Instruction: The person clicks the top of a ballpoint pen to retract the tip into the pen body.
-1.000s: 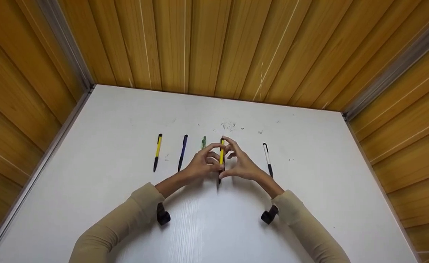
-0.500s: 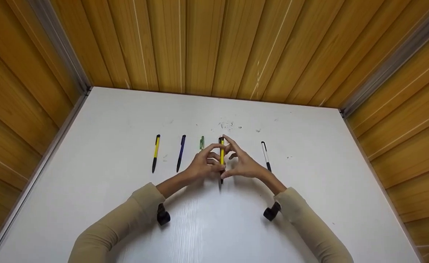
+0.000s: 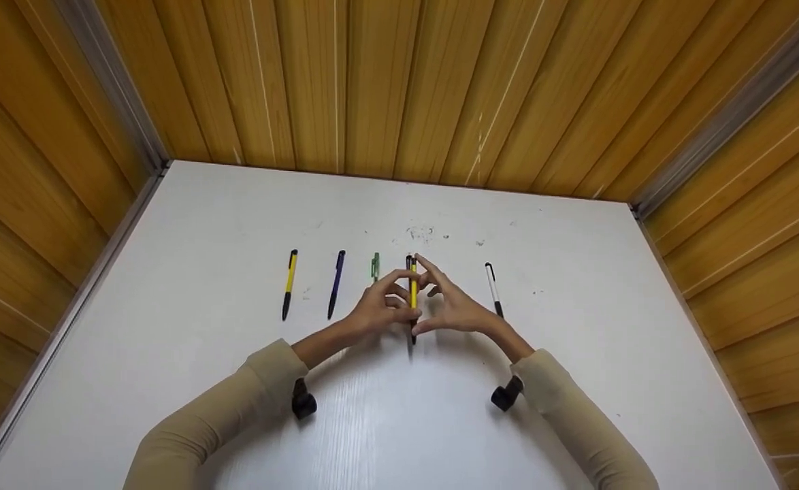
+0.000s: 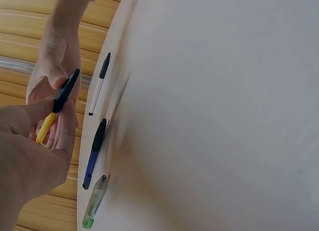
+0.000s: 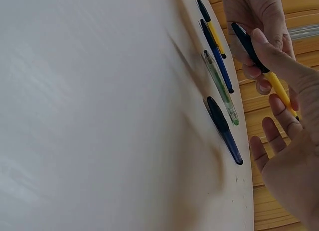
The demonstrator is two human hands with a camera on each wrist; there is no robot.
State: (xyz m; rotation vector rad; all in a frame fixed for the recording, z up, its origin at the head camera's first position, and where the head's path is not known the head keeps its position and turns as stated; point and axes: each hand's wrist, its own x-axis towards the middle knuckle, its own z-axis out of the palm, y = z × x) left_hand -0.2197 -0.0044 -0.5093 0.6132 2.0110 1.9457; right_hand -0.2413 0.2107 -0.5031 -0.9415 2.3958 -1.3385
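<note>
A yellow pen [image 3: 414, 289] with a black grip is held above the white table, between both hands. My left hand [image 3: 379, 304] pinches it around the middle with thumb and fingers. My right hand [image 3: 455, 307] has its thumb at the pen's black tip end and its index finger at the far end; its other fingers are loosely bent. In the right wrist view the right thumb lies along the black grip. Beneath the hands, a blue pen [image 5: 224, 131] with a black grip lies on the table, mostly hidden in the head view.
On the table [image 3: 236, 381] lie another yellow pen [image 3: 290, 284], a dark blue pen [image 3: 336, 284] and a green pen [image 3: 375, 264] to the left. A white pen [image 3: 493, 289] lies to the right. Wood-panelled walls [image 3: 372, 88] enclose the table's back and sides.
Both hands have shifted slightly to the right over the table with the yellow pen. The top of the pen lying beneath now shows beside it. The head view has turned a little.
</note>
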